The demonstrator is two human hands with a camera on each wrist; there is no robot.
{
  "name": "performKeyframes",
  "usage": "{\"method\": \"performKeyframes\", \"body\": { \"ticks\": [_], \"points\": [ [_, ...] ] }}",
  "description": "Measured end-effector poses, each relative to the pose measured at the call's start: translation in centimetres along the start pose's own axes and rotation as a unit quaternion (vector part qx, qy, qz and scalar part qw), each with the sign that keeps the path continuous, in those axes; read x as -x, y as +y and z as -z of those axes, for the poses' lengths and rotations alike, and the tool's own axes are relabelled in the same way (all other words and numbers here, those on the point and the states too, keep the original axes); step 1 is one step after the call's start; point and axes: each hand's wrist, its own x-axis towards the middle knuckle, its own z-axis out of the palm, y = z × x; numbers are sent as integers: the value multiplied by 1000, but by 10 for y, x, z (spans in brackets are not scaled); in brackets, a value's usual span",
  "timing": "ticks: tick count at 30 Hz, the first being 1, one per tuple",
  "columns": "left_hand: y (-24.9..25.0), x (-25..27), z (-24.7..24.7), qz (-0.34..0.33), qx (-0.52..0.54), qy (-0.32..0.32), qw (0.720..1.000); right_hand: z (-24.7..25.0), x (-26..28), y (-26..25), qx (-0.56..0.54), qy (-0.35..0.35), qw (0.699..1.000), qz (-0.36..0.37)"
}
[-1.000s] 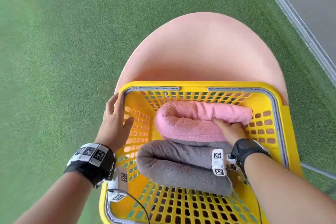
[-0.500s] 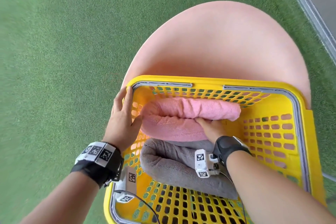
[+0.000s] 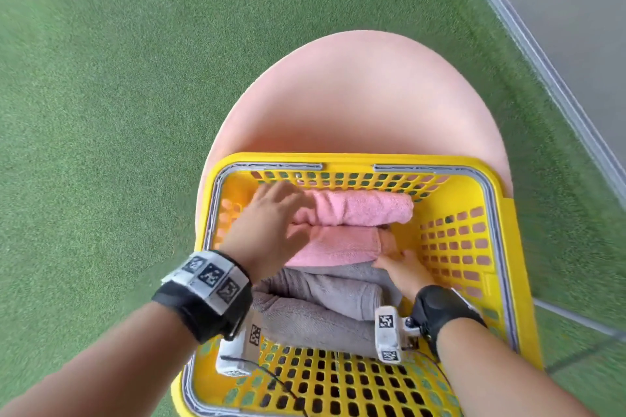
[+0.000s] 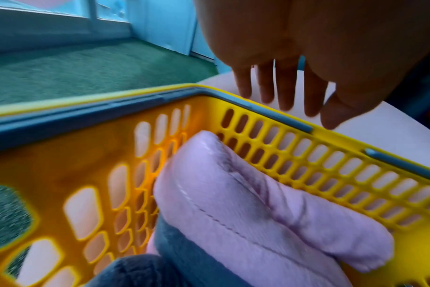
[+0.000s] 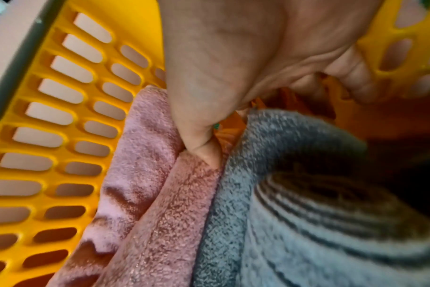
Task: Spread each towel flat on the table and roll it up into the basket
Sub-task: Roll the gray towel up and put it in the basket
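A yellow basket (image 3: 338,159) stands on the near part of a round pink table (image 3: 355,95). Inside it a rolled pink towel (image 3: 359,210) lies along the far wall, and a rolled grey towel (image 3: 321,308) lies just in front of it. My left hand (image 3: 271,206) hovers over the pink roll's left end; its fingers (image 4: 282,87) are straight and spread, clear of the towel (image 4: 258,213). My right hand (image 3: 396,264) is at the rolls' right ends. Its thumb (image 5: 204,147) presses into the pink towel (image 5: 147,194) beside the grey towel (image 5: 307,213).
Green artificial turf (image 3: 118,112) surrounds the table. A grey strip and grey flooring (image 3: 559,10) run along the far right. The basket's near floor (image 3: 338,382) is bare. The basket walls (image 5: 49,116) close in on both hands.
My left hand left the basket's left rim and came in over the pink roll's left end. My right hand slid from the pink roll's middle to its right end.
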Motion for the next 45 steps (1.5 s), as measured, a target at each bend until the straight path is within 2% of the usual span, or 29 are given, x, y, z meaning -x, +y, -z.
{"method": "performKeyframes", "body": {
  "ticks": [3, 5, 9, 11, 13, 14, 16, 18, 20, 21, 23, 29, 32, 37, 39, 42, 45],
  "points": [
    [19, -13, -26, -4, -14, -132, 991, -5, -2, 8, -58, -19, 997, -50],
    [25, -16, -45, 10, -8, -197, 980, -2, -8, 2, -50, -22, 997, -49],
    [19, -1, -75, 39, -58, -310, 948, 16, -18, -23, -3, 33, 998, 52],
    [7, 10, -84, 42, -88, -353, 930, 25, -6, -26, 79, 78, 989, 101],
    [-4, 20, -88, 51, -140, -376, 915, 30, 22, -25, 180, 118, 954, 208],
    [-8, 26, -90, 52, -170, -379, 908, 28, 33, -22, 208, 106, 932, 279],
    [-15, 40, -95, 48, -220, -377, 898, 19, 58, -21, 301, 3, 870, 390],
    [-22, 52, -101, 67, -233, -377, 894, 1, 64, -16, 428, -92, 792, 427],
    [-28, 59, -108, 97, -240, -380, 888, -13, 59, -17, 518, -127, 732, 425],
    [-30, 60, -111, 112, -244, -379, 886, -17, 54, -19, 550, -138, 711, 415],
    [-28, 61, -115, 131, -254, -371, 884, -24, 40, -23, 583, -154, 692, 397],
    [-30, 56, -110, 96, -307, -345, 882, -44, 29, -21, 612, -150, 690, 356],
    [-30, 53, -105, 84, -269, -354, 892, -41, 30, -15, 615, -150, 697, 337],
    [-36, 58, -99, 23, -201, -331, 922, -9, 29, -12, 622, -154, 713, 284],
    [-38, 60, -101, 29, -193, -311, 930, 4, 28, -17, 621, -144, 717, 280],
    [-39, 58, -104, 59, -191, -291, 936, 4, 26, -17, 582, -135, 738, 314],
    [-37, 53, -107, 93, -192, -290, 933, -6, 25, -7, 561, -161, 755, 300]
  ]
}}
